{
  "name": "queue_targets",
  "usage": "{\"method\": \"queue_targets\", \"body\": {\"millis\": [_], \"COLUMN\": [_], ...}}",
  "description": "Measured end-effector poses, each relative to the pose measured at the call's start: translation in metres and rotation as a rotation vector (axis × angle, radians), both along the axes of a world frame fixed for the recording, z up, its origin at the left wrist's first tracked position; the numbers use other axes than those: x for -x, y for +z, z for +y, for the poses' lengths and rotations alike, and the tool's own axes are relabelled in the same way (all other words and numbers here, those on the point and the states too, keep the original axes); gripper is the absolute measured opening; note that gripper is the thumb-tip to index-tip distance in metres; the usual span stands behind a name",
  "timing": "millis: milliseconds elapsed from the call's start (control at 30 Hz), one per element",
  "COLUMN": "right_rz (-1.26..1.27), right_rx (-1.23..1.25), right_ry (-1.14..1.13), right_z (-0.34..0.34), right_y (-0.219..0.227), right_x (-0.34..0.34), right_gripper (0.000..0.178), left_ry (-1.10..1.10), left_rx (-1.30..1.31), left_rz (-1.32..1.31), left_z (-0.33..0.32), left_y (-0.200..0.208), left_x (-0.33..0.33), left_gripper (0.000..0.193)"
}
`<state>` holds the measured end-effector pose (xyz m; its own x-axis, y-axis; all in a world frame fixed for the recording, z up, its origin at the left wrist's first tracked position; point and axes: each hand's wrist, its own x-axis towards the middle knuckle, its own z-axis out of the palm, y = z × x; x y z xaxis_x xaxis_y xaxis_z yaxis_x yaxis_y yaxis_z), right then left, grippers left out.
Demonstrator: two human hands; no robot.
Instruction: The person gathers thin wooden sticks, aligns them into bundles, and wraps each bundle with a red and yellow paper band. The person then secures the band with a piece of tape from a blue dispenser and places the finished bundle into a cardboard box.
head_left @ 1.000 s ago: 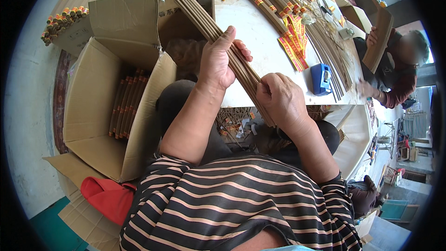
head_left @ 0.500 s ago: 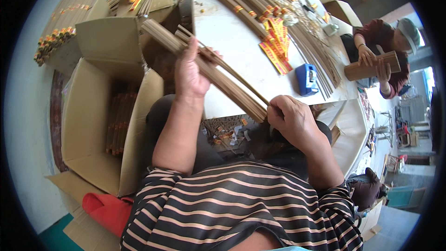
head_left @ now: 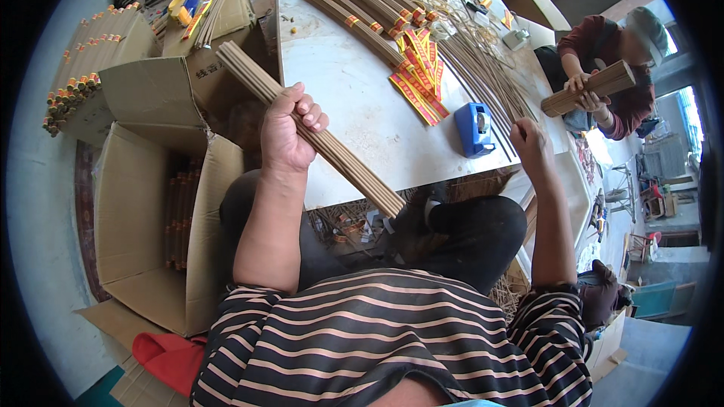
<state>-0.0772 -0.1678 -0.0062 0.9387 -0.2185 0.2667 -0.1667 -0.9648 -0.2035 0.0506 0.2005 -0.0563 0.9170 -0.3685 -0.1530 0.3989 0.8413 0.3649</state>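
Observation:
A bundle of thin brown incense sticks (head_left: 351,169) slants down to the right across the table's near edge. Wrapped around its upper part is my left hand (head_left: 290,130), fingers closed. My right hand (head_left: 532,147) is closed at the table's right side, by the near ends of a spread of loose sticks (head_left: 490,75); what its fingers hold, if anything, is hidden. Left of that hand stands a blue tape dispenser (head_left: 474,133). Red-and-yellow paper labels (head_left: 424,79) lie in a fanned pile beyond the dispenser.
Banded stick bundles (head_left: 358,1) lie across the far part of the white table (head_left: 339,90). At my left, an open cardboard box (head_left: 136,211) holds more bundles. Further bundles (head_left: 90,68) are stacked behind it. On the right, another person (head_left: 607,53) grips a thick bundle.
My right hand has left the held bundle's lower end and moved right and away to the loose sticks. The few sticks standing apart from the bundle are no longer beside it.

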Motion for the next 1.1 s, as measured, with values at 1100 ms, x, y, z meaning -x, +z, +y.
{"method": "queue_targets", "body": {"millis": [1100], "right_rz": [0.533], "right_rx": [-0.721], "right_ry": [0.261], "right_z": [0.238], "right_y": [-0.013], "right_x": [-0.023], "right_gripper": [0.026], "left_ry": [-0.005], "left_rx": [-0.165], "left_rz": [-0.167], "left_z": [-0.013], "left_y": [0.009], "left_x": [0.024], "left_gripper": [0.027]}}
